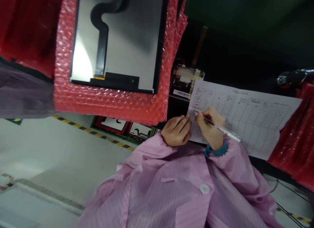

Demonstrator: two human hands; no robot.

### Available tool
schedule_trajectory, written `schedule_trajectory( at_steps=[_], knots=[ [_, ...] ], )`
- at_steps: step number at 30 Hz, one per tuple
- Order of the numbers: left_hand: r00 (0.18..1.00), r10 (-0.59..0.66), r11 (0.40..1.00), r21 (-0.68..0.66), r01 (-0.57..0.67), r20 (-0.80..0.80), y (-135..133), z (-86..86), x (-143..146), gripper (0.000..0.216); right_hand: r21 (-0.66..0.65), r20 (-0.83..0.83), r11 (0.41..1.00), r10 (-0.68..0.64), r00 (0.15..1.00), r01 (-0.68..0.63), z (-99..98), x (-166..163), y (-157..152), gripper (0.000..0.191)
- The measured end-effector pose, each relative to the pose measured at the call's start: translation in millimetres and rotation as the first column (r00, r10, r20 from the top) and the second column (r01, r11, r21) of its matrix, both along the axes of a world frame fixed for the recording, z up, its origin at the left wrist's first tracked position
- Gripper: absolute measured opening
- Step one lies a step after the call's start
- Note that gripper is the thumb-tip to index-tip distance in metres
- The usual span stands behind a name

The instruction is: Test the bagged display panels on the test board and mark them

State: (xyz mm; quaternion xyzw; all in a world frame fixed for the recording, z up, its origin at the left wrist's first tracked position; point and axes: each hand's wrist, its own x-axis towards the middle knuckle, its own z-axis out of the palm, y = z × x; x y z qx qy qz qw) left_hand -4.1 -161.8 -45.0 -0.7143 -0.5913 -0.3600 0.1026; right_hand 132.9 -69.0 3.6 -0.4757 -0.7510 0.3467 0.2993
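Note:
A clear-barrelled pen (228,133) is pinched in my right hand (211,126), its tip over the left columns of a printed paper form (255,120). The form has a ruled grid with some handwritten entries at the left. My left hand (177,131) lies palm down with its fingers curled together, the fingertips at the form's left edge. Its thumb and palm are hidden. A blue band (217,150) circles my right wrist, below the pink sleeve.
A display panel (130,41) with a black ribbon cable rests on red bubble wrap (110,106) at upper left. Behind the form is a dark device with a barcode label (181,93). More red bubble wrap (298,136) lies right. Below left, a tray (120,131) holds panels.

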Motion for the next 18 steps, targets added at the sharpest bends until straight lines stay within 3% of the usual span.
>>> schedule_trajectory(
  at_steps=[6,12,18],
  knots=[
    [0.997,-0.024,0.996,-0.087,0.03,0.075,-3.9,-7.7,0.4,0.033,0.044,0.028,0.999,0.008,1.0,-0.009,-0.4,-1.1,0.1,0.027],
    [1.0,-0.007,1.0,0.012,0.006,0.022,0.0,-0.8,0.9,0.028,0.029,0.04,1.0,-0.001,0.999,-0.001,1.2,-1.6,-1.3,0.028],
    [1.0,0.005,1.0,0.023,-0.006,0.023,0.4,-0.9,1.2,0.029,0.007,0.057,1.0,-0.004,0.998,0.004,1.8,-1.3,-1.6,0.028]
  ],
)
